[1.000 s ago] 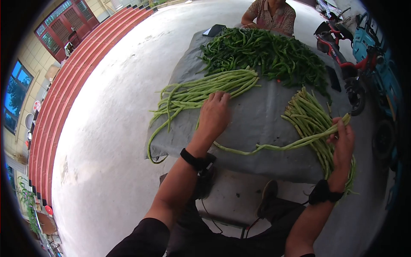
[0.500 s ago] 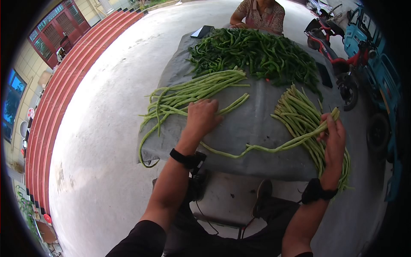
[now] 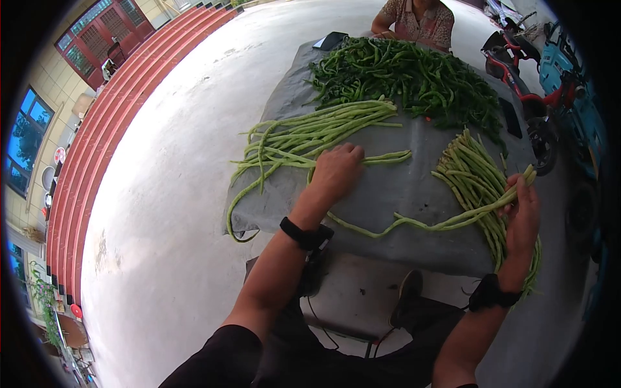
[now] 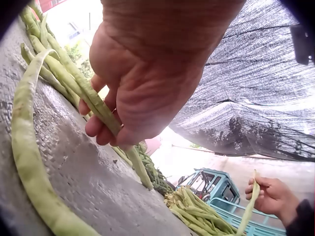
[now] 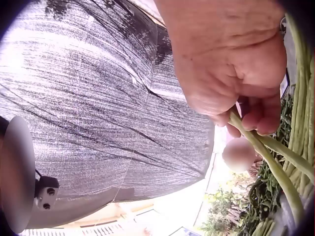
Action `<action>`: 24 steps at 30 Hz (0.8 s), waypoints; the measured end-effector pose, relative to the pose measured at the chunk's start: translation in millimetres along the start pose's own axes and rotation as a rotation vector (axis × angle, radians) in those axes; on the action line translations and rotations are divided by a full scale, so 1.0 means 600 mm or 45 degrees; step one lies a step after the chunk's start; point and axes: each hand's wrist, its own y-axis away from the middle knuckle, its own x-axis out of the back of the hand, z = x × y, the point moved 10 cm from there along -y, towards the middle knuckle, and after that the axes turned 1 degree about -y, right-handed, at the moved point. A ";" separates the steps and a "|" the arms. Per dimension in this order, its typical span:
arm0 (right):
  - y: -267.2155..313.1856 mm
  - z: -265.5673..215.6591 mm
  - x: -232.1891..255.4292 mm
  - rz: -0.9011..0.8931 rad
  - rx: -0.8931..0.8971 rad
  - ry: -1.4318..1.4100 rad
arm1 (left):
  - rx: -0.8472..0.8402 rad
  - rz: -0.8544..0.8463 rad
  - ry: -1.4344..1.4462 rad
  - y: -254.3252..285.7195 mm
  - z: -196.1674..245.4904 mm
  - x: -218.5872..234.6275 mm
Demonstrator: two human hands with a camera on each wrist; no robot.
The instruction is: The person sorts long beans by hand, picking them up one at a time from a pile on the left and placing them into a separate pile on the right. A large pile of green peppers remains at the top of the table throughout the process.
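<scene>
My left hand (image 3: 337, 171) pinches one or more long beans beside the loose pile of long beans (image 3: 310, 132); in the left wrist view a bean (image 4: 101, 109) runs between thumb and fingers. At the right, my right hand (image 3: 522, 213) grips the ends of a few long beans (image 3: 446, 224) that trail left across the grey cloth. Below that hand lies a thick bundle of long beans (image 3: 475, 178), ends together. The right wrist view has the right hand (image 5: 241, 88) pinching beans (image 5: 268, 160) at their ends.
Green peppers (image 3: 407, 77) are heaped on the far side of the cloth-covered table (image 3: 381, 194). A dark phone (image 3: 510, 118) lies right of them. Another person (image 3: 417, 22) sits beyond. Red steps (image 3: 123, 116) stand left; a blue vehicle (image 3: 563, 71) stands right.
The left hand has drawn a bean or beans out from the pile, toward the near side, their ends now apart from it. The right hand keeps its grip; the head view has shifted slightly.
</scene>
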 end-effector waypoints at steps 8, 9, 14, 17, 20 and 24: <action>-0.001 0.007 0.000 -0.011 -0.026 -0.009 | -0.066 0.125 -0.117 0.006 0.014 -0.003; 0.000 0.007 -0.001 -0.012 -0.027 -0.010 | -0.088 0.171 -0.135 0.006 0.015 -0.001; -0.001 0.007 -0.004 -0.031 -0.018 -0.034 | -0.062 0.350 -0.056 0.007 0.022 0.028; 0.000 0.005 -0.006 -0.053 -0.023 -0.052 | -0.003 0.472 0.098 0.006 0.036 0.071; 0.005 -0.006 -0.018 -0.072 -0.023 -0.075 | 0.008 0.551 0.235 0.011 0.053 0.101; 0.014 -0.015 -0.044 -0.096 -0.012 -0.062 | -0.118 0.506 0.421 0.011 0.094 0.113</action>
